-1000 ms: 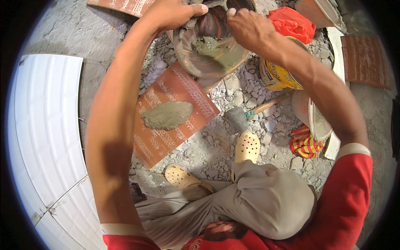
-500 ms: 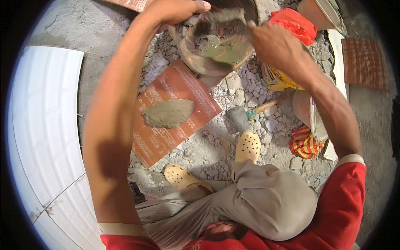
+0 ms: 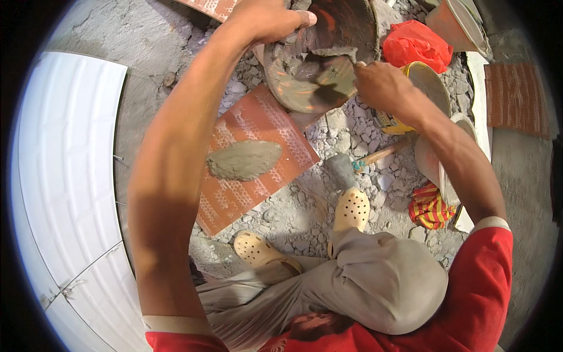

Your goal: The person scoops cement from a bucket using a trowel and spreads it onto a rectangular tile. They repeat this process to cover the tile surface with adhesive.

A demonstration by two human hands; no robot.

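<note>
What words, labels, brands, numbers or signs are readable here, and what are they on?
None that I can read out.
Yellow bucket: partial markings on its side, mostly hidden behind the right hand, too cut off to read.
Red shirt: a dark print, no legible words.

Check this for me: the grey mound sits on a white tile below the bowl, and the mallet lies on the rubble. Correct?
Not quite: the head view shows the grey mound on a brown tile below the bowl. The mallet does lie on the rubble.
</note>
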